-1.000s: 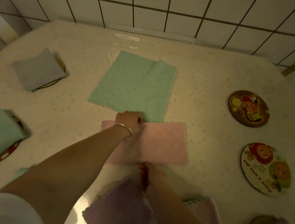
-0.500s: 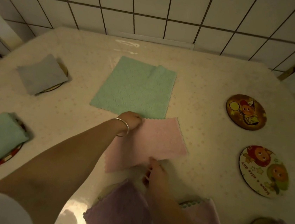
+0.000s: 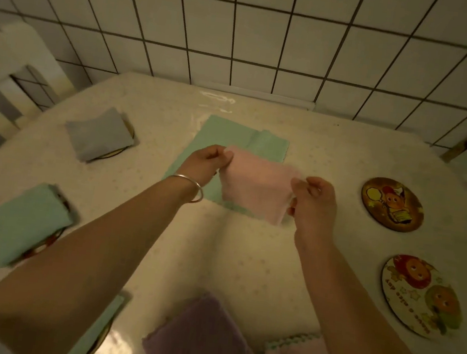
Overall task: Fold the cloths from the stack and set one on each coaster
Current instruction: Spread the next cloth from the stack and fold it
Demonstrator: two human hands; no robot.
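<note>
A white-tiled wall (image 3: 270, 44) is backing a pale dotted table (image 3: 218, 250) in the head view. The left hand (image 3: 203, 163) and the right hand (image 3: 315, 205) are each pinching a top corner of the pink cloth (image 3: 257, 189), which is hanging above the flat green cloth (image 3: 216, 137). Two bare coasters, the dark coaster (image 3: 392, 204) and the white coaster (image 3: 419, 295), are lying at the right; a grey folded cloth (image 3: 99, 132) and a green folded cloth (image 3: 20, 222) are sitting on coasters at the left.

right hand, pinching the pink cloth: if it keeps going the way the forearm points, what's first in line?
Probably the flat green cloth behind the pink cloth that the right hand holds; after that, bare table and tiled wall. Height above the table is unclear.
</note>
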